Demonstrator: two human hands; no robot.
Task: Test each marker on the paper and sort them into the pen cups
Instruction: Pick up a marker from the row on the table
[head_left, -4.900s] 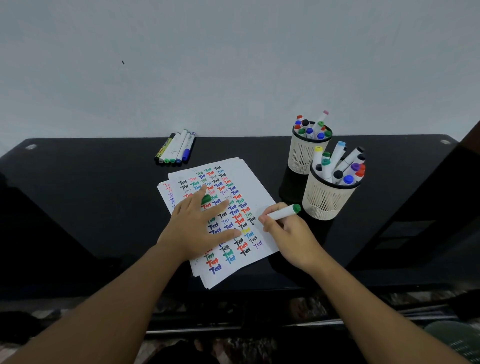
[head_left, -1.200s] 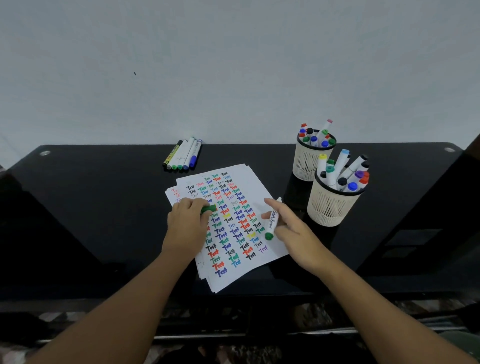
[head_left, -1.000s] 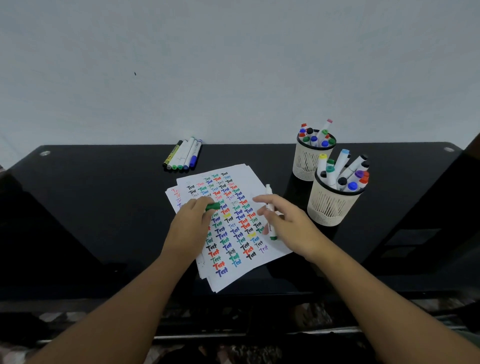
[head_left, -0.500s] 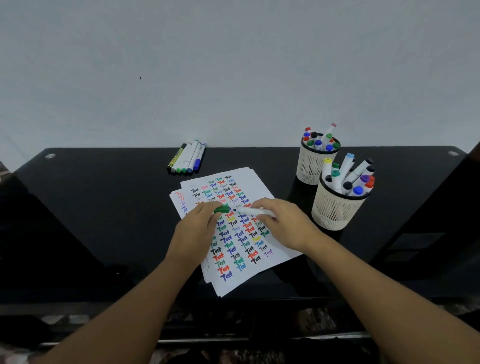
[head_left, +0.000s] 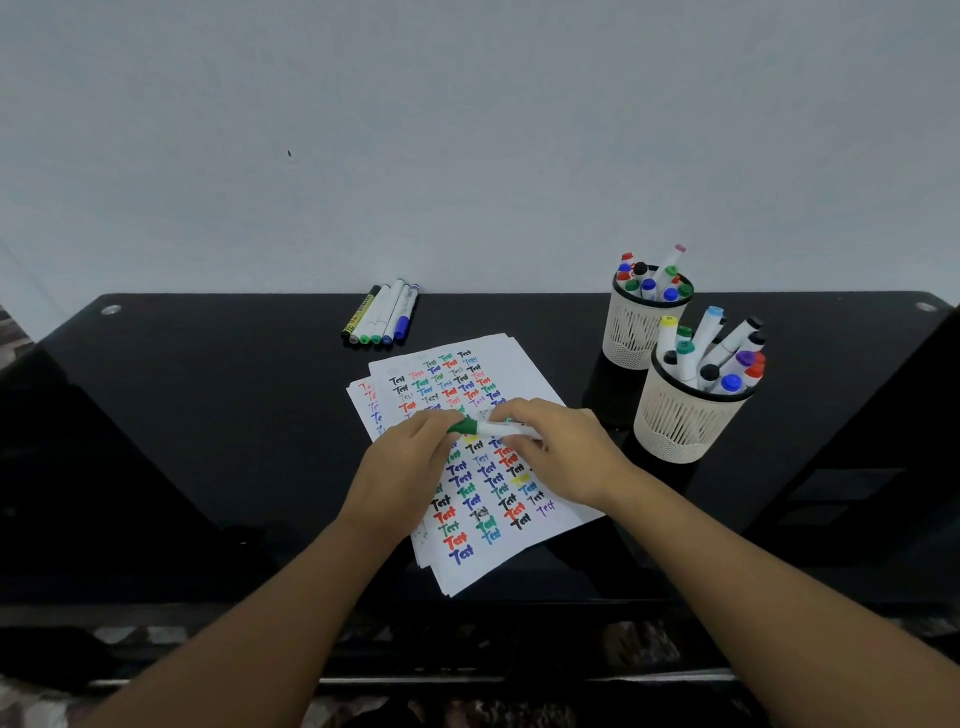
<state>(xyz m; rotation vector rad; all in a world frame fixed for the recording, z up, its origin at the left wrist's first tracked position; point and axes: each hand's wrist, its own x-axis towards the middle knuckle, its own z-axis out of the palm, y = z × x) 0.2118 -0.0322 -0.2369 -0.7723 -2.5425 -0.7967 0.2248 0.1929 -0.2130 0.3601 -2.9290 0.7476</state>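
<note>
Both hands meet over the stack of white paper (head_left: 519, 358), which is covered with coloured "Test" words. My right hand (head_left: 563, 452) grips the white barrel of a green marker (head_left: 493, 429) lying level. My left hand (head_left: 402, 467) pinches the marker's green cap (head_left: 464, 427), which sits against the barrel's left end. Two cream mesh pen cups stand at the right: the far cup (head_left: 631, 332) and the near cup (head_left: 680, 421), both holding several capped markers.
Several loose markers (head_left: 382, 317) lie side by side at the back of the black glass table (head_left: 208, 415), by the pale wall. The table's front edge runs just below the paper stack. A dark reflection sits right of the cups.
My right hand turned the marker from pointing down at the paper to level and brought it left to the cap in my left hand; cap and barrel now meet.
</note>
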